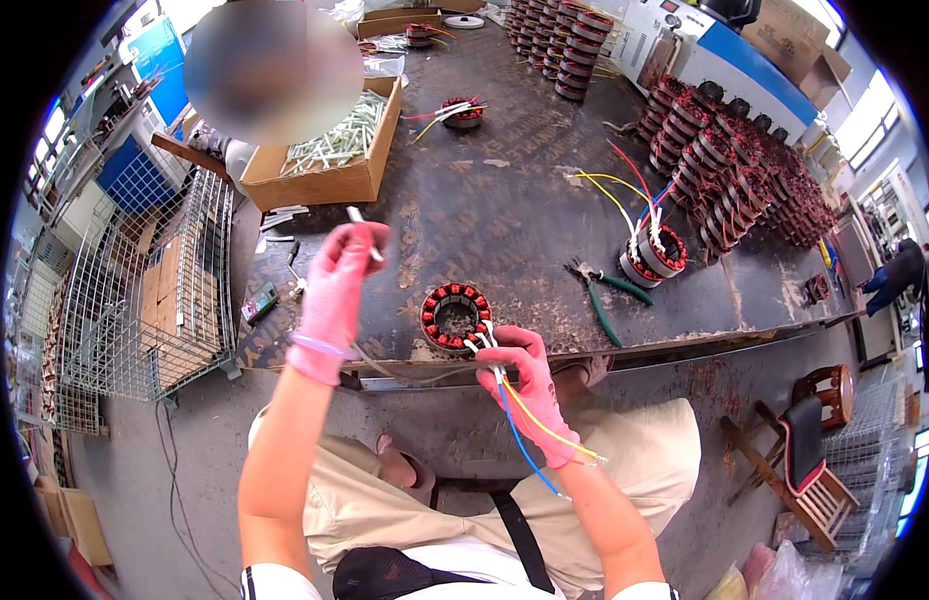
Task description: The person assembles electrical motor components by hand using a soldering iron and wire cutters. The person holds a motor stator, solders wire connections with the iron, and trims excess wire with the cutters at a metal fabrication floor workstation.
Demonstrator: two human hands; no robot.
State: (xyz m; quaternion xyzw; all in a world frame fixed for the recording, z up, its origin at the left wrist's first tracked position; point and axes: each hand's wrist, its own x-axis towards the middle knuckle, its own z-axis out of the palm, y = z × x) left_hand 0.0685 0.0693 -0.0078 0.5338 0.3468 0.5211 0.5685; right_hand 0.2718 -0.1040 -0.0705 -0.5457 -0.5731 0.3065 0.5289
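Fingers point(490, 345) pinch stator point(455, 316) leads at table edge.

Open brown cardboard box point(320, 160), upper left of frame on the counter point(505, 230), flaps up, full of pale tube-like pieces. Flat brown carton point(397, 20) at top centre, far edge of counter. More brown cartons point(795, 35) stacked upper right, on top of a white/blue machine. Flattened cardboard sheets point(170, 290) stood inside wire cage, left side. No readable screens or signs seen.
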